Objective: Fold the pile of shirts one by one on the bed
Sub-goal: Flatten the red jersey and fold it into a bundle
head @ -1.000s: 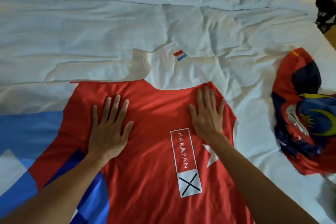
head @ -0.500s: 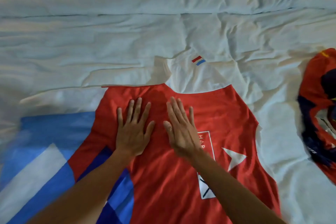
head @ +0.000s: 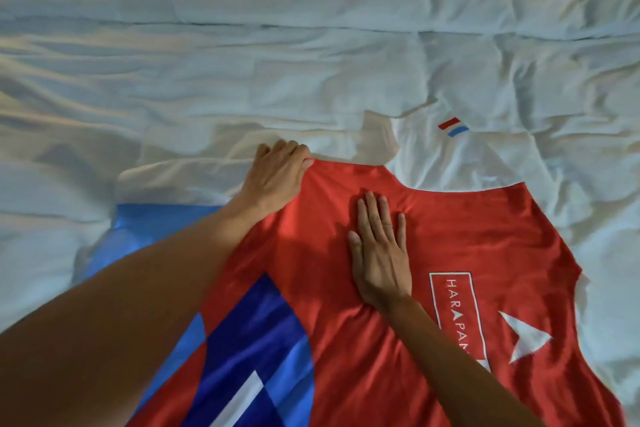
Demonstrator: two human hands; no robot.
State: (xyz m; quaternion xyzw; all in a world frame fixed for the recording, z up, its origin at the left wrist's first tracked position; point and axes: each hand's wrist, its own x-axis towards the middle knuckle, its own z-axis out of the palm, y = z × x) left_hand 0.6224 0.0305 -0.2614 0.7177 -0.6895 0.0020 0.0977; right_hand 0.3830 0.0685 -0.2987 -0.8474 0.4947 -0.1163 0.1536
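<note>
Our left hand point(head: 277, 177) seems to pinch the red shirt point(head: 467, 236) by its top corner; our right hand point(head: 379, 253) presses flat, fingers straight, mid-shirt.

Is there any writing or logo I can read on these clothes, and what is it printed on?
"HARAPAN", white letters running lengthwise in a white-outlined box on the red shirt; the last letter is partly cut off by the right forearm.
No other words or numbers are readable.
Signs without text: a white triangle on the red shirt, and small red and blue stripes on the white shirt.

Rumpled white bedding point(head: 242, 55), warm light
</note>
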